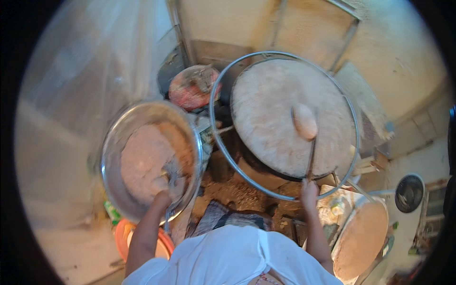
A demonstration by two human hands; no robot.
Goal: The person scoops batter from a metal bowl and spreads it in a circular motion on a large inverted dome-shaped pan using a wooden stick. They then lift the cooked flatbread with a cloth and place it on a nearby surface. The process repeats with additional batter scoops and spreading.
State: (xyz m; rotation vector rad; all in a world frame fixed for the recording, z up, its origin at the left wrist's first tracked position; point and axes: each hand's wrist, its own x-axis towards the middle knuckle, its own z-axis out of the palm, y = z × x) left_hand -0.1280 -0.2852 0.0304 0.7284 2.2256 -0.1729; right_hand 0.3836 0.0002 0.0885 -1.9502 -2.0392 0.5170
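Observation:
On the right, my right hand (309,192) is closed round the long dark handle (312,159) of a tool. A pale, rounded, gourd-like piece (305,122) lies along it, over a large round griddle (270,170) covered with a whitish layer (270,99). To the left, my left hand (162,197) reaches inside a wide shiny metal basin (110,178). Pinkish-white flour or meal (145,156) fills much of this basin. Close to my left fingers is a blurred grey scoop-like thing (176,184); its exact kind is unclear.
A pale blue hoop (227,157) surrounds the griddle. Behind the basin sits a red round container (192,90). A light brown round lid or tray (363,237) leans at lower right. An orange-red bowl (124,237) stands below the basin. Translucent sheeting (80,104) hangs at left.

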